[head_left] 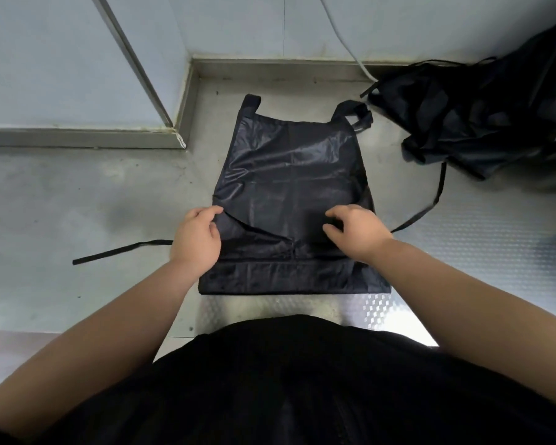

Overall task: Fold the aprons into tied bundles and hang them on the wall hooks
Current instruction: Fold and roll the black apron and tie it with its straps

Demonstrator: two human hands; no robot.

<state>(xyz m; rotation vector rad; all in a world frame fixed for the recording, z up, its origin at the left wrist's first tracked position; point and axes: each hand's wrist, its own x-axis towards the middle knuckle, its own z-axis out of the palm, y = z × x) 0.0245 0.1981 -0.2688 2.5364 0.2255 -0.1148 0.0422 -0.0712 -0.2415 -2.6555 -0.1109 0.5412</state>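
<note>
A black apron (289, 175) lies flat on the steel counter (77, 194), folded into a narrow panel with its neck loops at the far end. My left hand (196, 239) pinches the apron's left edge at a diagonal fold. My right hand (355, 231) pinches the cloth near the right edge, thumb and fingers curled on it. One waist strap (122, 250) trails out to the left, another strap (430, 200) to the right.
A heap of more black aprons (482, 117) lies at the back right, against the wall. A raised steel ledge (84, 136) and wall corner stand at the back left. A grey cable (344, 36) runs down the wall.
</note>
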